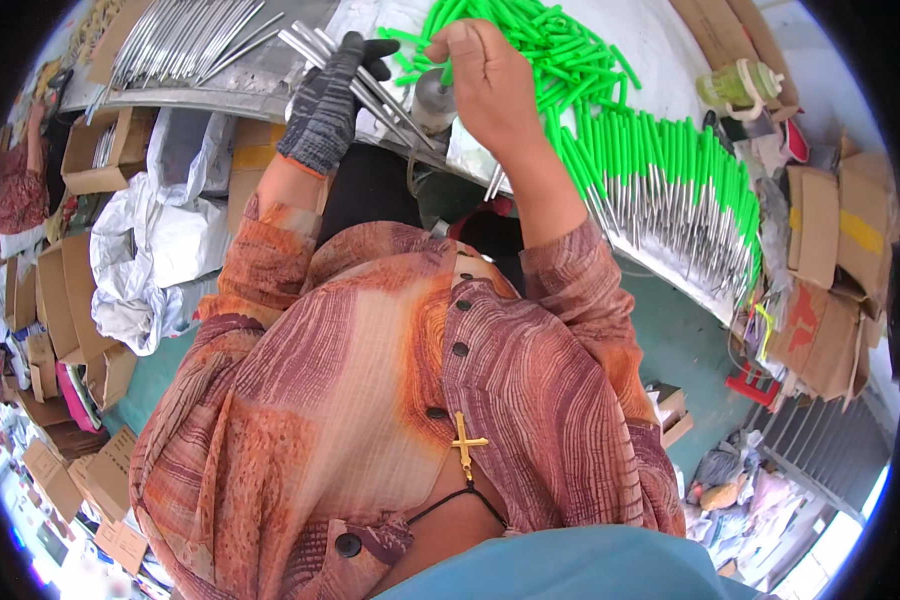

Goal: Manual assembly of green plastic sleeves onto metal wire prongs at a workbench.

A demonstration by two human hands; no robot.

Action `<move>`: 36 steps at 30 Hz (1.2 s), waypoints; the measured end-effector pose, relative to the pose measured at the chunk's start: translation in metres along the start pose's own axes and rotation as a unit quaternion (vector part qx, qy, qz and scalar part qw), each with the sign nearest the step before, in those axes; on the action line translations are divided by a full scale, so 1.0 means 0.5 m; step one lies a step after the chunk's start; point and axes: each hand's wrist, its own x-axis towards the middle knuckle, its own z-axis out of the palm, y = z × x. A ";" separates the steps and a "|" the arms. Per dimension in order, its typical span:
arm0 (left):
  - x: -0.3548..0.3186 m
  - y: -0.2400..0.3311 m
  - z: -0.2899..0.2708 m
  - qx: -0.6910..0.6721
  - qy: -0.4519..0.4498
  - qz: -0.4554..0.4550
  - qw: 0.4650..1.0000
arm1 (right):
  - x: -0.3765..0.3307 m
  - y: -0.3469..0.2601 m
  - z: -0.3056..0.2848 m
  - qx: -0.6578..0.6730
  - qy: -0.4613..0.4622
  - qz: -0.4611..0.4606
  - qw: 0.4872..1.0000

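Observation:
My left hand (322, 110), in a dark grey knit glove, is closed around several bare metal rods (378, 98) that slant down toward my body. My bare right hand (490, 85) is curled in a pinch beside a heap of bright green tubes (565, 50). A short green tube end (447, 73) shows under its fingers; the rest is hidden by the hand. Between both hands stands a grey, translucent cylinder (433, 100) at the table edge. To the right, metal rods with green sleeves (660, 165) lie in a dense row.
More bare metal rods (175, 45) lie at the table's far left. A pale green jug (738, 85) stands at the right. Cardboard boxes (107, 150) and white sacks (135, 265) crowd the left, with more cartons (820, 335) at right. Another person (18, 185) is at far left.

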 end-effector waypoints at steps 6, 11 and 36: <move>0.004 -0.024 -0.023 -0.090 0.021 0.002 0.996 | 0.008 0.055 -0.135 0.012 0.161 0.164 0.973; 0.006 -0.007 -0.006 -0.044 0.034 0.045 0.997 | -0.089 0.245 -0.191 -0.474 -0.017 0.159 0.866; 0.025 -0.011 0.067 0.280 -0.090 0.280 0.914 | 0.007 0.080 -0.106 0.164 0.081 0.101 0.978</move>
